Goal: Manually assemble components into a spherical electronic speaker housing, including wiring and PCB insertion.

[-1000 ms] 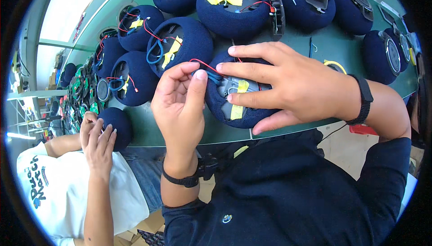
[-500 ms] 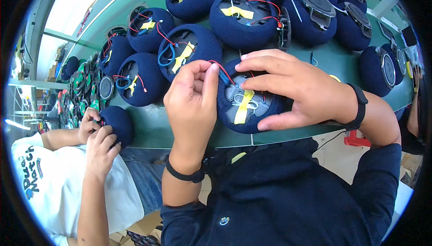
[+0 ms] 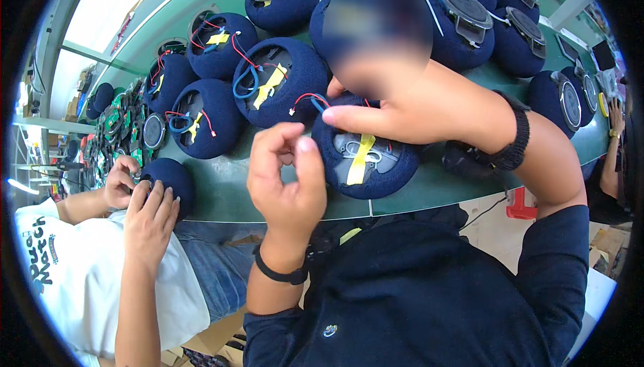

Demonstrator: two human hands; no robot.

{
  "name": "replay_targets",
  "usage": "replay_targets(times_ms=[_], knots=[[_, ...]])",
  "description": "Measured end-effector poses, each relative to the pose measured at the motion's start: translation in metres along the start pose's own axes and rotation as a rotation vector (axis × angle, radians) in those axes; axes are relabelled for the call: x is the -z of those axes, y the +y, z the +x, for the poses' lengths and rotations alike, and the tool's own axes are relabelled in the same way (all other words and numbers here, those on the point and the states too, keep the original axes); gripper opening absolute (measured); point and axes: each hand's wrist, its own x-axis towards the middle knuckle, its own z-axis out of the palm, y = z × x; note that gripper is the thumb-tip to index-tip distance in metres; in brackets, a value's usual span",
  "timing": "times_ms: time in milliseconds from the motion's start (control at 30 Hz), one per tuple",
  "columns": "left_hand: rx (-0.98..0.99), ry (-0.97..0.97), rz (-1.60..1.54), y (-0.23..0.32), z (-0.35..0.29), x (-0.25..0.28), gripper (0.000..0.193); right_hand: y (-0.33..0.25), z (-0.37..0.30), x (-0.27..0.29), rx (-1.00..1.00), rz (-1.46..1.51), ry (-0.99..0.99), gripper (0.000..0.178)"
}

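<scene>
A round navy fabric-covered speaker housing lies in front of me at the table edge, its open face up. Inside it are grey plastic and a strip of yellow tape. Red and blue wires rise from its far left rim, with a small white connector at their free end. My left hand hovers at the left of the housing, thumb and forefinger curled but apart, holding nothing. My right hand reaches over the far side, its thumb against the wires; a blurred patch hides its other fingers.
Several similar housings, such as one with wires and tape, stand left and behind; others carry round speaker drivers. Green circuit boards are piled far left. Beside me, a co-worker's hands work on another housing.
My left hand has let go of the wires and drawn back toward me. My right hand has shifted away from me and left, its thumb now at the wires.
</scene>
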Motion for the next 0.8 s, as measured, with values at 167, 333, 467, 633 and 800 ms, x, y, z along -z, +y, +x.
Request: replay_targets(times_ms=[167,333,467,633,800], knots=[[-0.204,-0.103,0.131,0.001,-0.003,0.001,0.033,-0.002,0.015,-0.003,-0.054,0.222,-0.078,0.032],[-0.305,-0.187,0.244,0.005,0.006,0.003,0.043,0.004,0.006,-0.011,-0.341,0.526,0.042,0.02],[-0.381,-0.254,0.328,0.006,0.012,0.007,0.044,0.009,0.004,-0.026,-0.277,0.717,0.183,0.018],[-0.389,-0.269,0.303,-0.001,0.017,0.005,0.043,0.008,-0.006,-0.029,-0.256,0.958,0.256,0.012],[-0.376,-0.428,0.228,-0.001,0.029,0.004,0.047,0.008,-0.038,-0.039,-0.094,0.732,0.351,0.009]])
